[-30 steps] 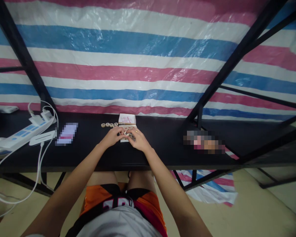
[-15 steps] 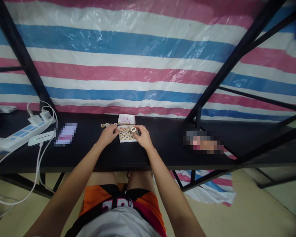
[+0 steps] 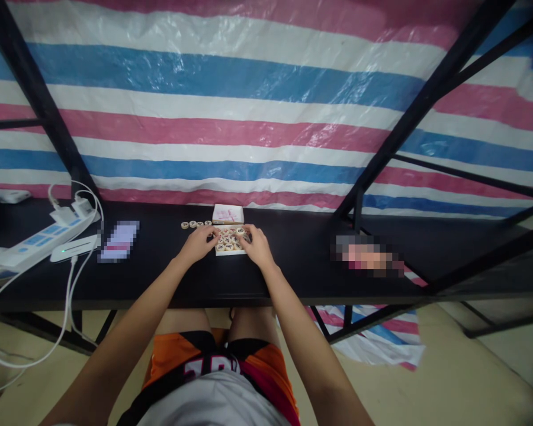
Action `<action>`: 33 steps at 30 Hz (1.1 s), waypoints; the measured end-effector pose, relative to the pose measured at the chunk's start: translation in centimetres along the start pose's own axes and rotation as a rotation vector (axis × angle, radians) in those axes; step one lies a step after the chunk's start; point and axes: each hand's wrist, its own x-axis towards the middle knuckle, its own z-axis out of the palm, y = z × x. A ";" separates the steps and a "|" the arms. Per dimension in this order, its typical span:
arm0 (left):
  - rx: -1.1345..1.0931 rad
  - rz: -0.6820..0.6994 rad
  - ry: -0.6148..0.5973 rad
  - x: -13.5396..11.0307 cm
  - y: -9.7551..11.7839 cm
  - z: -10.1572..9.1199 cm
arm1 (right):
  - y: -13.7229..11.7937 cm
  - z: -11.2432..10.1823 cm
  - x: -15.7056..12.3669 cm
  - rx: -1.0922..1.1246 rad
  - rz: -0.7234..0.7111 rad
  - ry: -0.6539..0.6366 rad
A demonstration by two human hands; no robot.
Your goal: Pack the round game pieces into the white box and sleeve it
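Observation:
A small white box (image 3: 231,252) full of round wooden Chinese chess pieces (image 3: 228,245), marked in red and black, sits on the black table. My right hand (image 3: 258,245) is at its right side, with a Chinese chess piece (image 3: 240,231) pinched between thumb and fingers above the others. At the box's left edge, my left hand (image 3: 198,244) has its fingers curled and the fingertips over the leftmost pieces; what they hold, if anything, is hidden. Several loose pieces (image 3: 192,224) lie in a row beyond the left hand.
Behind the box is its pale lid (image 3: 228,214) with pink print. To the left are a phone (image 3: 119,241), a white device (image 3: 74,248) and a power strip (image 3: 39,239) with looping cables. A blurred-out item (image 3: 366,256) lies right. Black metal bars frame the table (image 3: 302,278).
My left hand has shifted slightly right, its fingertips now over the box's left side. My right hand's piece has lowered and tilted a little toward the box.

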 end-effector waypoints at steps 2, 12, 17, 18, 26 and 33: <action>-0.005 0.010 -0.003 0.0 -0.1 0.1 | 0.1 0.1 0.0 -0.014 -0.009 -0.014; 0.051 0.051 -0.068 -0.1 -0.8 0.7 | 0.7 0.4 0.2 -0.038 0.014 -0.012; 0.058 0.036 -0.106 -0.2 -1.1 1.0 | 0.8 0.9 0.8 -0.016 0.055 -0.033; 0.055 0.031 -0.113 -0.2 -1.1 1.1 | 0.8 1.0 0.9 -0.024 0.062 -0.039; 0.036 0.043 -0.127 -0.4 -1.2 1.1 | -0.6 0.8 1.2 -0.170 -0.138 -0.164; 0.093 0.003 -0.102 -0.2 -1.0 0.7 | -1.1 0.3 0.8 -0.230 -0.091 -0.146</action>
